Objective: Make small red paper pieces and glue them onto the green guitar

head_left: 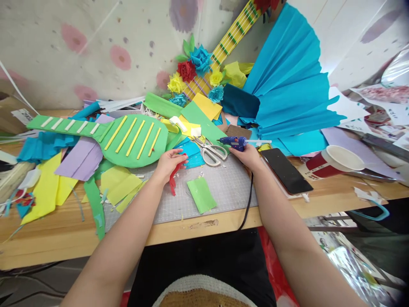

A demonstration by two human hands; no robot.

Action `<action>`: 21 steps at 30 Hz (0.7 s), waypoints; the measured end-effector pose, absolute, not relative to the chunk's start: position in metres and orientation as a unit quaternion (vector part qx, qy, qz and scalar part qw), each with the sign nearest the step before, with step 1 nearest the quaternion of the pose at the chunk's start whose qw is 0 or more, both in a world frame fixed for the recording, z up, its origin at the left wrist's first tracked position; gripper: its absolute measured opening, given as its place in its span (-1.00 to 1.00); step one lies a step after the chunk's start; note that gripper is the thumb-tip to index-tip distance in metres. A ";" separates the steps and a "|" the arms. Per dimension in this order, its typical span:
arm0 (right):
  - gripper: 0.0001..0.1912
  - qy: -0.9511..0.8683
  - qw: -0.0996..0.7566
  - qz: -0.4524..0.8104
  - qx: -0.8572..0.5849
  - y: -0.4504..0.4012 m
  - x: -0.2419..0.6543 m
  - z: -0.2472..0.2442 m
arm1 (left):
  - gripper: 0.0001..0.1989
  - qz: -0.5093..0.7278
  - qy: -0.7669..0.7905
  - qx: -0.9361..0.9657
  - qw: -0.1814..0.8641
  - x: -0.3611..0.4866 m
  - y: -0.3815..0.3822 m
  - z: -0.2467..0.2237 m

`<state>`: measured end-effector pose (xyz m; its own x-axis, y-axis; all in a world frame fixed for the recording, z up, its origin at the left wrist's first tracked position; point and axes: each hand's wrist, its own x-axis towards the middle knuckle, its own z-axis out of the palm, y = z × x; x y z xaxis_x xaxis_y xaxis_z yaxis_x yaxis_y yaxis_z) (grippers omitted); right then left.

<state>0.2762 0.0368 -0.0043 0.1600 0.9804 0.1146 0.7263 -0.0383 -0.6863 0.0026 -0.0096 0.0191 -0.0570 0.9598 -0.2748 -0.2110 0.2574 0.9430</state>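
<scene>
Pinched in my left hand is a strip of red crepe paper, its lower end hanging over the cutting mat. My right hand grips a blue hot glue gun with a white glue stick poking out of its back. The gun's nozzle points left, and its black cord drops over the table edge. Between my hands lie scissors with pale handles, on blue crepe paper. Closer to me, a green paper piece rests on the grey cutting mat.
A green paper guitar shape with yellow strips lies at left among paper scraps. Behind stands a yellow paper guitar with paper flowers. Large pleated blue paper leans at the back right. A phone and paper cup are at right.
</scene>
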 end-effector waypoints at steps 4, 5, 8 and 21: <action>-0.51 -0.649 0.227 0.126 -0.715 0.028 0.284 0.013 | -0.62 0.489 0.533 0.362 0.589 0.004 -0.011 0.019; -0.53 -0.652 0.197 0.104 -0.724 0.024 0.286 0.020 | -0.62 0.486 0.533 0.363 0.590 0.004 -0.011 0.019; -0.57 -0.637 0.082 0.101 -0.760 0.011 0.291 0.043 | -0.63 0.483 0.530 0.363 0.595 0.004 -0.012 0.019; -0.69 -0.654 0.384 0.502 -0.416 0.023 0.163 0.021 | -0.40 0.482 0.519 0.427 0.562 0.008 -0.013 0.012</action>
<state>0.1630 0.0234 0.0210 -0.3593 0.9293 0.0855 0.1585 0.1510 -0.9757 0.0076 -0.0130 0.0118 -0.0034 0.9852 -0.1712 -0.0996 0.1701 0.9804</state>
